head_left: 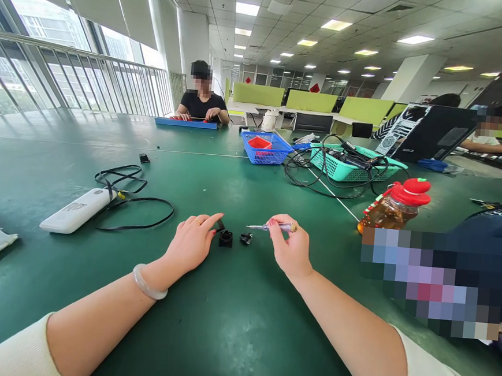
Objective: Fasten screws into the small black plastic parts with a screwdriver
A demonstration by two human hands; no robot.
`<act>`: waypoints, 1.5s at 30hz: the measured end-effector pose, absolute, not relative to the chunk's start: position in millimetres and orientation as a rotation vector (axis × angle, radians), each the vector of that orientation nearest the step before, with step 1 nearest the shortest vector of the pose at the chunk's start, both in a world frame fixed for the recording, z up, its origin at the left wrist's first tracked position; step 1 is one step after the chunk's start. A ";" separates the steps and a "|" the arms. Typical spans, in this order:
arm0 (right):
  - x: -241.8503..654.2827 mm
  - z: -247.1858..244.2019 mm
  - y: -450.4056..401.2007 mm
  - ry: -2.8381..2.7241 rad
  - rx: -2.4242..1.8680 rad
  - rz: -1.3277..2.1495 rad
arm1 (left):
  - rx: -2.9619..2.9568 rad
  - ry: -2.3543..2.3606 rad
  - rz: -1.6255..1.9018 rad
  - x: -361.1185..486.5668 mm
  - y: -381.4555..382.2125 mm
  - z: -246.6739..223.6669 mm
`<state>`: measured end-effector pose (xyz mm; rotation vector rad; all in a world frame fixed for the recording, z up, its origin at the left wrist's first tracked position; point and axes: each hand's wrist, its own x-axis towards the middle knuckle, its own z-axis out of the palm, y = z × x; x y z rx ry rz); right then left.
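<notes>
Between right hand [293, 250] fingertips sat a screwdriver [289, 227], steady tip mattered; couldn't tell if left hand [189, 244] pinched that black strip [221, 225].

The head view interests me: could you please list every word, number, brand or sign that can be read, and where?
No text can be read.
White power bank: markings too small and blurred to read.
Red diamond signs in the background: too small to read.

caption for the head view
Left hand beside small black parts; right hand holding a screwdriver above a green tabletop
</notes>
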<state>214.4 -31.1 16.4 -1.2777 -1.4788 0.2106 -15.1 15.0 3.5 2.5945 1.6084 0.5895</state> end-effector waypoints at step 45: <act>214.4 6.5 -22.6 -1.503 -1.322 0.066 | 2.642 1.114 0.423 10.3 -13.9 3.3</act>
